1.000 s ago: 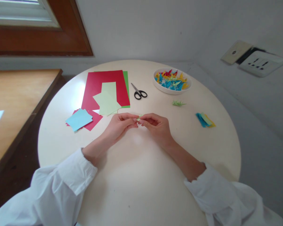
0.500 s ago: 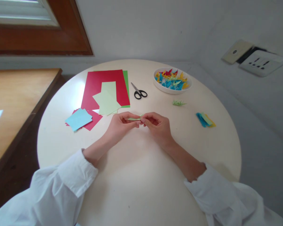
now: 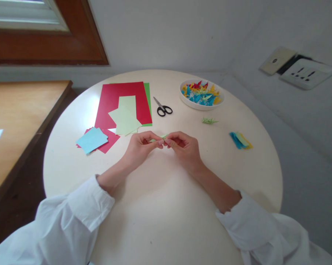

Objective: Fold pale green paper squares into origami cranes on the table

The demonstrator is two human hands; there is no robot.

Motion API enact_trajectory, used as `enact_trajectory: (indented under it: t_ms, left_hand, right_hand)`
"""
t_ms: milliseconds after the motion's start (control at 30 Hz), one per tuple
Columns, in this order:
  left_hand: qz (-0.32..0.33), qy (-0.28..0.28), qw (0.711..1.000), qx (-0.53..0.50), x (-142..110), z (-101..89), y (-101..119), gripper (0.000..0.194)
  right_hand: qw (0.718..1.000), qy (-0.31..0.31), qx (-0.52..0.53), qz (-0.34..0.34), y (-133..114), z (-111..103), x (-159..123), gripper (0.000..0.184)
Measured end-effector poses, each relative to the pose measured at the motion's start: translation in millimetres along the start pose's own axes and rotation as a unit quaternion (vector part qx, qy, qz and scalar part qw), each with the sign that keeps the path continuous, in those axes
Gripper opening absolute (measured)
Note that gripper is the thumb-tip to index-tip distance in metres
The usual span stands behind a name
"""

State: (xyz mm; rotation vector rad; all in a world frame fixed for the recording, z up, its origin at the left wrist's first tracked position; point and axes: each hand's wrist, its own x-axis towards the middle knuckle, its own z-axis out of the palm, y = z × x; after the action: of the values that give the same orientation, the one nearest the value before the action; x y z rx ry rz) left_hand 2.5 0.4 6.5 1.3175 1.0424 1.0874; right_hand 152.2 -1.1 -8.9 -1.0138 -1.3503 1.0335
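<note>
Between both hands is a small folded piece of pale green paper (image 3: 163, 136), mostly covered by fingers. My left hand (image 3: 143, 146) pinches its left part between thumb and fingers. At its right end my right hand (image 3: 184, 149) is closed on it, thumb against the index finger. The fingertips of the two hands nearly meet. Beyond my right hand lie light green folded paper cranes (image 3: 209, 120) on the table. Pale green sheets (image 3: 126, 116) rest on a red sheet (image 3: 107, 99) beyond my left hand.
Scissors (image 3: 163, 109) with black handles lie behind the hands. A white bowl (image 3: 195, 105) holds many colourful paper cranes at the back right. Folded blue, green and yellow papers (image 3: 241, 140) sit on the right. Light blue squares (image 3: 92, 140) overlap red ones (image 3: 110, 141) on the left.
The left thumb and fingers have shifted slightly on the pale green paper, and its visible part looks a little different. Both hands stay in nearly the same place.
</note>
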Motion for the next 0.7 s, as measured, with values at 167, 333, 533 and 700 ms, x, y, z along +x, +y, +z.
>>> enact_trajectory:
  t_ms: [167,333,533,700]
  left_hand:
    - [-0.007,0.016,1.0,0.007,-0.8,2.3,0.5,0.012]
    - [-0.014,0.036,0.999,0.009,-0.3,2.7,-1.0,0.011]
    - [-0.014,0.046,0.999,0.022,-0.9,2.5,0.1,0.01]
    - [-0.018,0.057,0.998,0.014,-1.4,4.1,0.2,0.011]
  right_hand:
    - [1.0,0.004,0.002,0.006,1.8,-0.1,1.0,0.008]
    - [1.0,0.016,-0.01,-0.004,1.9,-0.4,2.7,0.005]
    - [1.0,0.016,-0.017,-0.012,0.7,2.0,1.0,0.005]
    - [1.0,0.014,-0.013,-0.002,-0.1,2.1,1.3,0.005]
